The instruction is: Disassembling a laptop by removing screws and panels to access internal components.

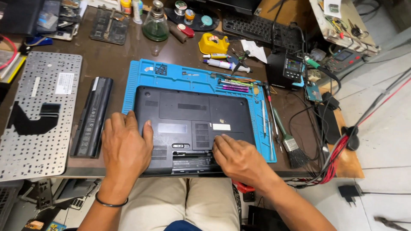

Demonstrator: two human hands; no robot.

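Note:
A black laptop [188, 111] lies upside down on a blue repair mat [141, 72] in front of me. My left hand [125, 147] rests flat on the laptop's near left corner, fingers spread. My right hand [237, 158] presses on the near right part of the base, fingertips at the edge of a small cover panel by the empty battery bay. Neither hand holds anything. A long black laptop battery [92, 115] lies on the table just left of the mat.
A detached keyboard [38, 115], back side up, lies at the left. Screwdrivers, tweezers and a brush [289, 143] sit along the mat's right edge. A glass bottle [156, 23], yellow tape dispenser [212, 43], soldering station [286, 68] and cables crowd the back and right.

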